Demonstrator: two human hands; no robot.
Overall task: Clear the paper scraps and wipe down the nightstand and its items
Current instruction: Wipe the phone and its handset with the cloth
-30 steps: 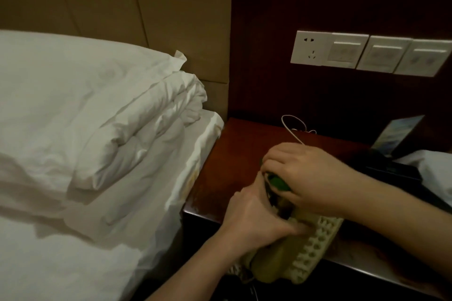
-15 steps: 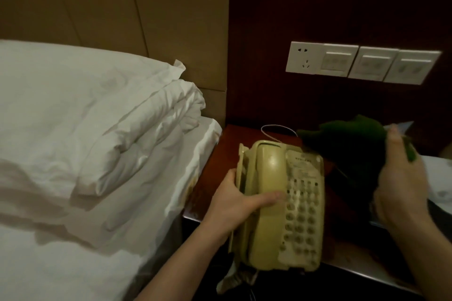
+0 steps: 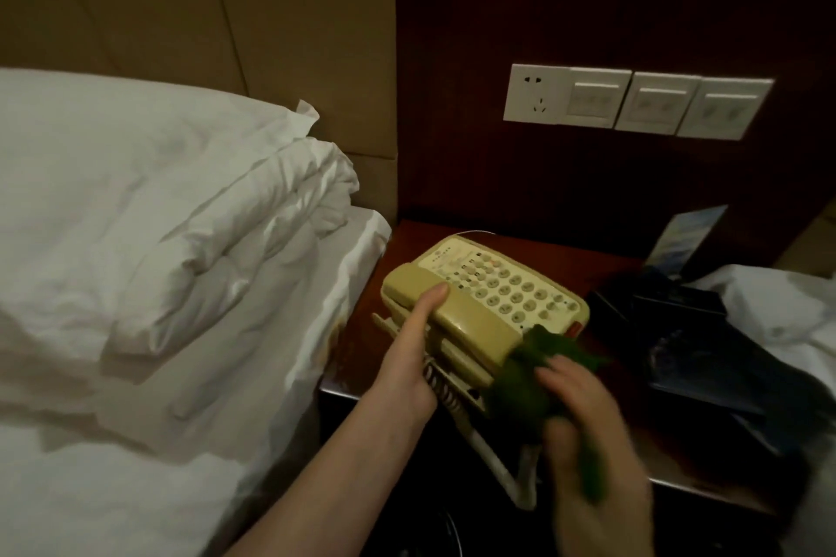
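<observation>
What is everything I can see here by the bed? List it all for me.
telephone: one, cream, on nightstand
cloth: one, green, at handset's near end
nightstand: one, dark red-brown, beside bed
bedding: white, folded, left
wall plates: row, white, above nightstand
card: one, bluish, propped at back right
dark items: black, right of telephone, unclear
left hand: holds handset
right hand: grips cloth, blurred

**Phone held and wiped on the nightstand**

The left hand [image 3: 407, 357] grips the cream telephone [image 3: 493, 298] on the dark wood nightstand [image 3: 389, 285], thumb on the handset [image 3: 452, 317]. The right hand [image 3: 583, 416], blurred, presses a green cloth [image 3: 520, 389] against the phone's near end. White bedding [image 3: 181, 240] lies just beside.
</observation>
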